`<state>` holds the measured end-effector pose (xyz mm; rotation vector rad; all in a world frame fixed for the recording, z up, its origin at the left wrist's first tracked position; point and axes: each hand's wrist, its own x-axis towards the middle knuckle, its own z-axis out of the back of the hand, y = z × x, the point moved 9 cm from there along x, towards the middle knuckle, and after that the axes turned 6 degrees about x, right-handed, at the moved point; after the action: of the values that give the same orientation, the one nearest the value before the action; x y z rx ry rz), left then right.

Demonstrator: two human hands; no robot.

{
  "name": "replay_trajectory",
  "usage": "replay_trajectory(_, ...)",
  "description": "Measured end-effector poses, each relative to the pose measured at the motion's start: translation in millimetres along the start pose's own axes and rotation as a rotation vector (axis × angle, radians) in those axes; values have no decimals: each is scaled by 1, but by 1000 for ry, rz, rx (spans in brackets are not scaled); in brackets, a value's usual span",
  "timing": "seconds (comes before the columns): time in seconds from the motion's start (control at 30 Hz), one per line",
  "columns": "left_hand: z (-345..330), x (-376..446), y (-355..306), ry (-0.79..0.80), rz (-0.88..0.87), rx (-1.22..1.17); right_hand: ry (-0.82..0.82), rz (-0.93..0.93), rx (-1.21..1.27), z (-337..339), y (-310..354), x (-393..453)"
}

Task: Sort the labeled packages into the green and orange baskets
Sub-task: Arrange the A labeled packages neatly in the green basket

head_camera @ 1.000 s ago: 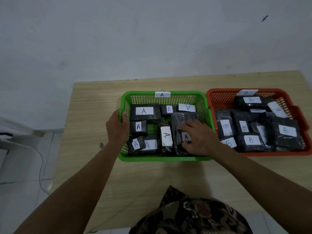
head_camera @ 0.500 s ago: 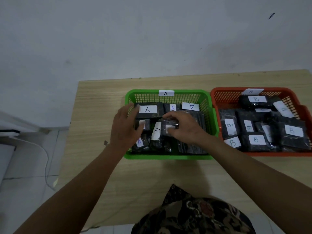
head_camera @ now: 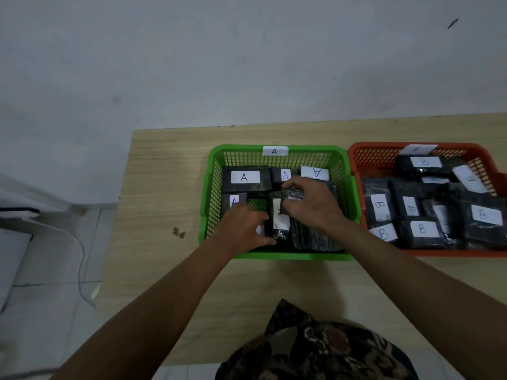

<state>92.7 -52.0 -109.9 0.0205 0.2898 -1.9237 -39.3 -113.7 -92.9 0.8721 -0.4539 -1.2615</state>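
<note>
Your left hand (head_camera: pixel 241 229) rests low in the near-left corner of the green plastic mesh basket (head_camera: pixel 277 256) on the pale wooden desk (head_camera: pixel 162 187), its fingers curled over the packages there; whether they grip one, you cannot tell. Just to its right stands a black wrapped package with a long white label (head_camera: pixel 280 218), its long axis running near to far. Right of that, your right hand (head_camera: pixel 310 204) pinches a small black wrapped package (head_camera: pixel 292 195), held just above the long-labelled one. That hand is the nearer for setting it down. The orange plastic basket (head_camera: pixel 384 149) of B-labelled packages sits to the far right.
</note>
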Motion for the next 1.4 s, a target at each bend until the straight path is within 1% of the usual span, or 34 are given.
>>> replay_trajectory(0.13,-4,2,-4,-6,44,-109,8,-20,-6,3,-8,-3)
replay_trajectory(0.27,11,-10,12,-52,14,-159,59,44,41,-5,4,-3)
replay_trajectory(0.37,25,-20,31,-110,13,-101,137,83,91,-22,19,-2)
replay_trajectory(0.4,26,-23,38,-90,33,-58,162,93,96,-28,23,-1)
replay_trajectory(0.47,20,-25,46,5,63,56,208,122,71,-40,32,-1)
replay_trajectory(0.53,12,-26,46,97,72,181,277,151,29,-54,38,-3)
replay_trajectory(0.67,14,-25,45,102,86,274,459,201,-173,-82,42,-10)
replay_trajectory(0.8,16,-26,47,119,90,322,547,259,-346,-95,39,-12)
replay_trajectory(0.9,15,-25,46,128,97,358,572,297,-486,-102,39,-13)
replay_trajectory(1.0,13,-25,46,145,100,377,563,390,-649,-109,39,-16)
replay_trajectory(1.1,10,-26,49,158,87,358,549,439,-644,-108,37,-20)
replay_trajectory(1.2,7,-26,50,161,81,331,584,458,-628,-102,37,-24)
replay_trajectory(1.4,6,-26,50,134,62,302,643,414,-764,-102,33,-24)
